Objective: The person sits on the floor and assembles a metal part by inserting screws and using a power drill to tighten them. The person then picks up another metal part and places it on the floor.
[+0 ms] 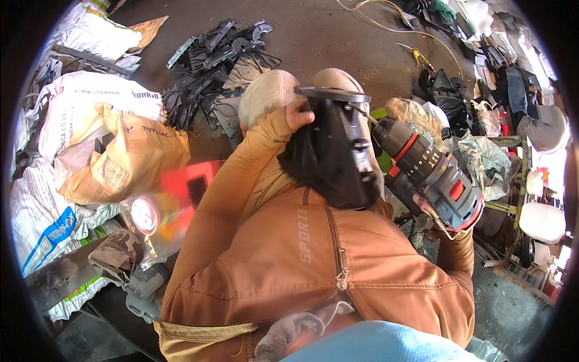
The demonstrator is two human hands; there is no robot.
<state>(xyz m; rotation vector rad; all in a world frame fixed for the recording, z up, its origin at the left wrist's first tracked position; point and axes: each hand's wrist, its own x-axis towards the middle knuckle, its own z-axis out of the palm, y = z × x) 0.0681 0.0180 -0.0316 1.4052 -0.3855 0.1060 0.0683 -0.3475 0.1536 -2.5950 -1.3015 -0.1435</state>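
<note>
Over my lap is a black moulded plastic part (329,154) with a flat rim and metal-looking spots along its right side. My left hand (295,116) grips it at the upper left edge, thumb on the near side and the other fingers hidden behind. In my right hand (427,208) is a black and grey cordless drill (431,166) with red accents; most of that hand is hidden under the tool. The drill points up and left, and its bit (364,113) reaches the part's upper right side. Whether the tip touches the plastic I cannot tell.
A heap of black plastic parts (211,66) lies on the floor (313,36) ahead. Paper and woven sacks (129,145) and a red container (193,181) stand at the left. Bags (482,163), a yellow-handled tool (417,55) and a pale hose (416,31) lie at the right.
</note>
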